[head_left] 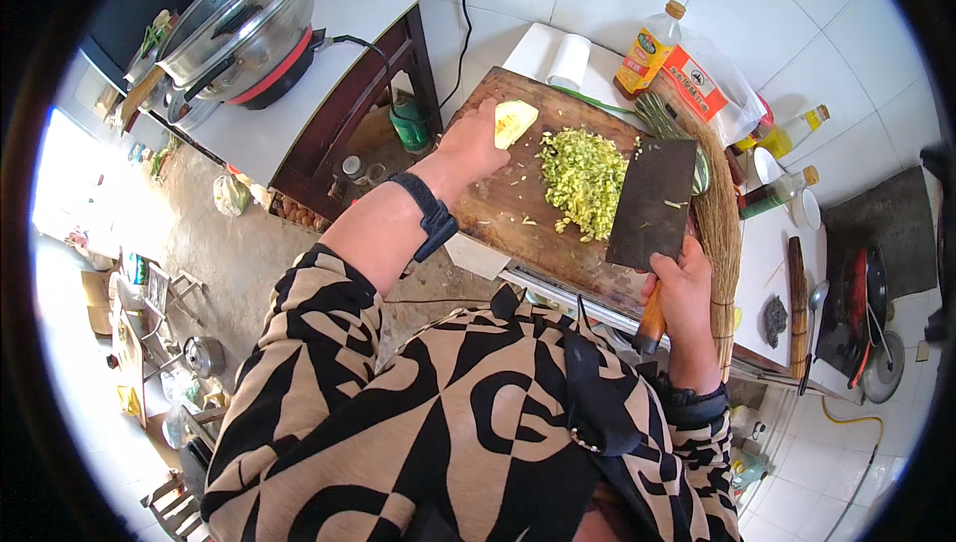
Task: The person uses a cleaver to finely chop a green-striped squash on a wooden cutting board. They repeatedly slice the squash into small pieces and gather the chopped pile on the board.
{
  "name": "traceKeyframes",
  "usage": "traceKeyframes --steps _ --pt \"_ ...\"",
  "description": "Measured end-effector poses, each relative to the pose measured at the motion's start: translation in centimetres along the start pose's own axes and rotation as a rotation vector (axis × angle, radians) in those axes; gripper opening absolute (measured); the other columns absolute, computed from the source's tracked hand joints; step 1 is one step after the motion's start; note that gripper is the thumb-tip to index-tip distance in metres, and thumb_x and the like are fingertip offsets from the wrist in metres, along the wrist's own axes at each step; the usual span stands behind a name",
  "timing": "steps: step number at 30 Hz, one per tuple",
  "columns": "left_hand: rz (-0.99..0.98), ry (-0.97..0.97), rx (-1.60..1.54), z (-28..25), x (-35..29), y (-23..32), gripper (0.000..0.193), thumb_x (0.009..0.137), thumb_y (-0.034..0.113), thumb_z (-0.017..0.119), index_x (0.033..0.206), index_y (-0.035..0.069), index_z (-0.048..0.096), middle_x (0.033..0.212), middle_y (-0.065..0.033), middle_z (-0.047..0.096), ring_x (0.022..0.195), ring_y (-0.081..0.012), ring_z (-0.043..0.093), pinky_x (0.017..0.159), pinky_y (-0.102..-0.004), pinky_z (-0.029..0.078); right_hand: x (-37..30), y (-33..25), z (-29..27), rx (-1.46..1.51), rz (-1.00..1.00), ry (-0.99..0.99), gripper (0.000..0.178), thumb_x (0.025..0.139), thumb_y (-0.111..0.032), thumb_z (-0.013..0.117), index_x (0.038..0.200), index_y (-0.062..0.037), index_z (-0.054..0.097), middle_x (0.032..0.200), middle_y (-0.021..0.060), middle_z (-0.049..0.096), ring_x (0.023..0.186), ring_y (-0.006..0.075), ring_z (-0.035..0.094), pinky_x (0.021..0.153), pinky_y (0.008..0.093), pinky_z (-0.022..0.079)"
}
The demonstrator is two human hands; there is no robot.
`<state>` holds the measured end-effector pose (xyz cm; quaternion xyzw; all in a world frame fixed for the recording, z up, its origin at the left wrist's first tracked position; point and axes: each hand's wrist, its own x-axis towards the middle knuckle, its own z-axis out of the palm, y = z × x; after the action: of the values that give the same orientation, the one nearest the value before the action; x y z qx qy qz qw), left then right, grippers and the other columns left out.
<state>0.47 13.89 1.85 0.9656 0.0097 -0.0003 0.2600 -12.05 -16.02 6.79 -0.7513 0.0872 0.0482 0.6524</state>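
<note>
My left hand [478, 149] is closed around a zucchini piece [514, 122], its pale yellow cut face showing, over the left part of the wooden cutting board [488, 209]. In my right hand [685, 281] is a cleaver [652, 206], gripped near where its wooden handle meets the wide dark blade. The blade lies flat-side up over the board's right part, with a few green bits stuck on it. Between the two hands spreads a heap of finely chopped zucchini [586, 184], touching or nearly touching the blade's left edge. Loose bits dot the wood around it.
Right of the board stand a straw brush [719, 233], an oil bottle [649, 49] and scallions [657, 116]. A white paper roll [569, 62] lies behind it. Farther right are a ladle [815, 308] and a wok [871, 283]. A steel pot [239, 24] occupies the left table.
</note>
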Motion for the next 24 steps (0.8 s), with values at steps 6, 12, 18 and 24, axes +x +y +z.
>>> traceKeyframes --steps 6,12,18,24 --pt "-0.39 -0.251 -1.418 -0.2 0.1 0.0 0.051 0.077 0.027 0.07 0.119 0.004 0.052 0.113 -0.0131 0.06 0.104 -0.0247 0.057 0.09 -0.043 0.045 -0.3 -0.1 -0.1 0.037 0.021 0.0 0.023 0.081 0.0 0.054 0.103 0.0032 0.049 0.073 0.0077 0.056 0.045 0.0131 0.051 0.04 0.028 0.044" --pt "-0.422 -0.385 -2.029 -0.6 -2.9 1.9 0.042 0.088 0.022 0.057 0.125 0.005 0.049 0.123 -0.0132 0.055 0.111 -0.0271 0.053 0.1 -0.0465 0.039 -0.4 -0.1 0.4 0.118 0.019 -0.024 0.026 0.08 0.0 0.057 0.104 0.0014 0.048 0.072 0.0071 0.056 0.045 0.0124 0.051 0.04 0.0268 0.043" --pt "-0.538 -0.328 -2.044 1.3 -4.2 2.5 0.045 0.084 0.016 0.061 0.124 0.003 0.047 0.121 -0.0144 0.055 0.112 -0.0303 0.053 0.099 -0.046 0.04 -0.6 -0.1 1.1 0.137 0.04 -0.113 0.023 0.079 0.001 0.057 0.1 0.0009 0.046 0.07 0.0057 0.054 0.045 0.0127 0.051 0.04 0.0269 0.044" --pt "-0.295 -0.425 -2.113 1.6 -5.1 1.2 0.05 0.076 0.0 0.062 0.123 0.0 0.044 0.121 -0.0161 0.053 0.116 -0.0327 0.05 0.105 -0.0495 0.036 -0.4 0.1 1.0 -0.062 0.0 -0.044 0.025 0.078 0.001 0.057 0.1 0.0007 0.046 0.072 0.0066 0.056 0.047 0.0113 0.053 0.042 0.0266 0.044"
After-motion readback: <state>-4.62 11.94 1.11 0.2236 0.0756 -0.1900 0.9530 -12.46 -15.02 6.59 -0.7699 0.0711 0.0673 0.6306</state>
